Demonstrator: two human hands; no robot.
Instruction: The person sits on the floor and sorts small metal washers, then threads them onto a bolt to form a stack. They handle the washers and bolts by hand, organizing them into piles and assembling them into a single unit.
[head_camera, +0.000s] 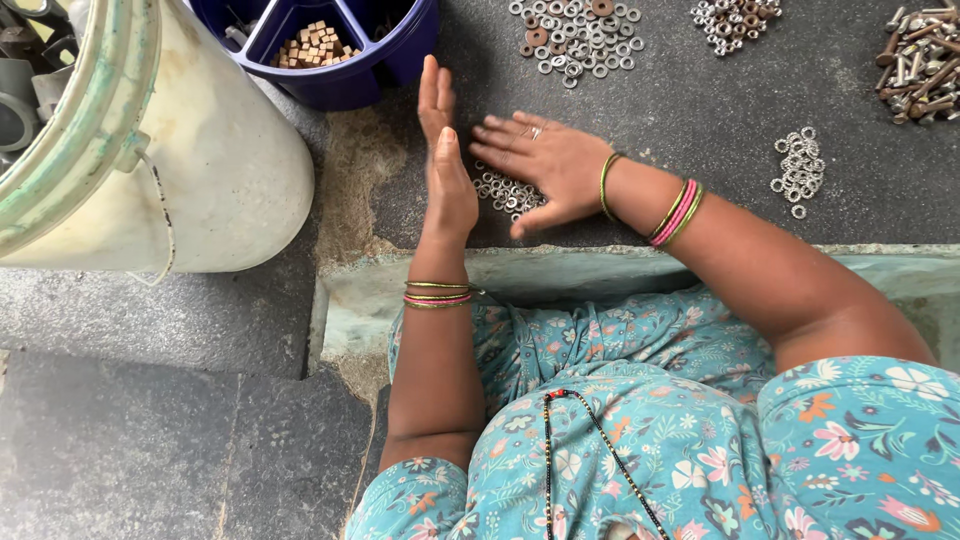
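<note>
My left hand (443, 160) stands on edge, fingers straight and together. My right hand (540, 165) lies flat, spread, over small nuts (503, 193).

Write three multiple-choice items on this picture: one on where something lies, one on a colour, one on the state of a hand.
1. Where does the small heap of nuts nearest the hands lie?
A. Inside the white bucket
B. On the dark surface between the two hands
C. In the blue bin

2. What colour is the divided bin at the top?
A. Dark blue
B. Red
C. Yellow

3. How is the left hand held?
A. Closed in a fist
B. Flat, palm down
C. Open, standing on its edge with fingers straight

Answers:
1 B, the heap sits on the dark surface between the left hand and the right hand.
2 A, its walls and dividers are dark blue beside the white bucket.
3 C, the fingers are stretched out and the hand stands edge-down like a wall next to the nuts.
</note>
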